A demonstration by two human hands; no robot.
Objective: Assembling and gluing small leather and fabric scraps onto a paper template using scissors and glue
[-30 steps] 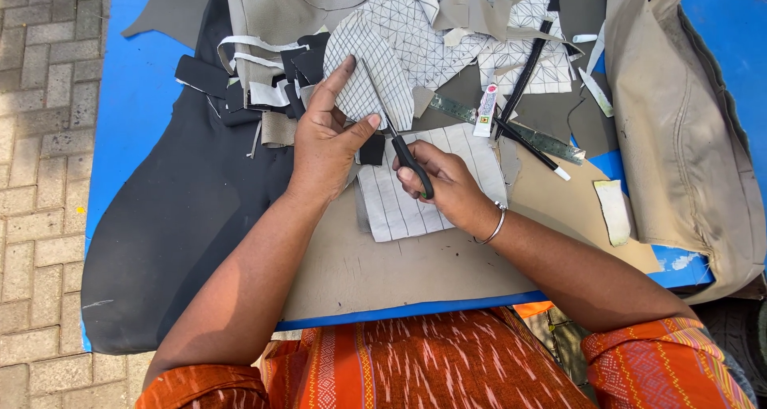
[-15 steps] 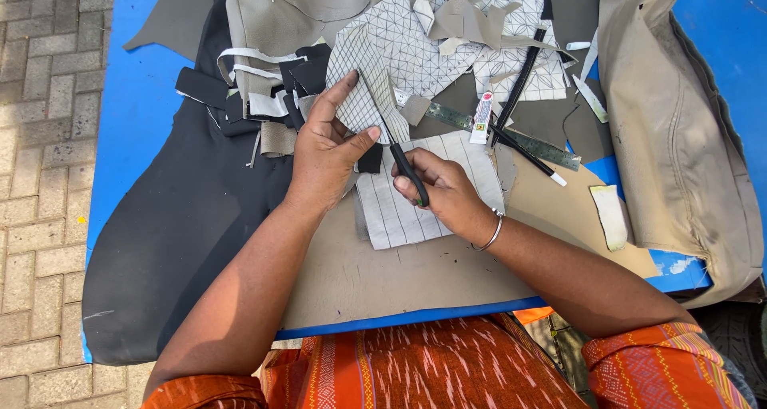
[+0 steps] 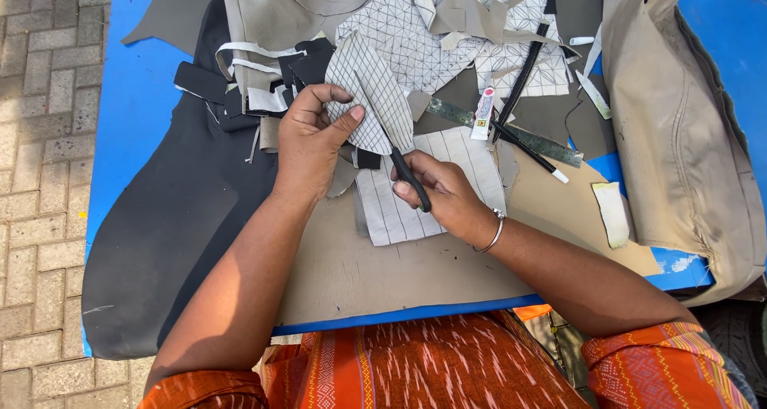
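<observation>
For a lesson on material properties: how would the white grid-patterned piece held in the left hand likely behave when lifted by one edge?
The grid-patterned piece probably flops: it curves where the left hand pinches it. It looks thin, so likely light. The right hand runs scissors into it, suggesting it cuts easily.

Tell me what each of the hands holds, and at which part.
Left hand pinches the grid-patterned piece at its lower left edge. Right hand holds scissors by the black handles.

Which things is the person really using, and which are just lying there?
In use:
- left hand holding the white grid-patterned piece
- right hand working the black-handled scissors

Lying about:
- metal ruler
- black pen
- small glue tube
- beige cover
- black sheet
</observation>
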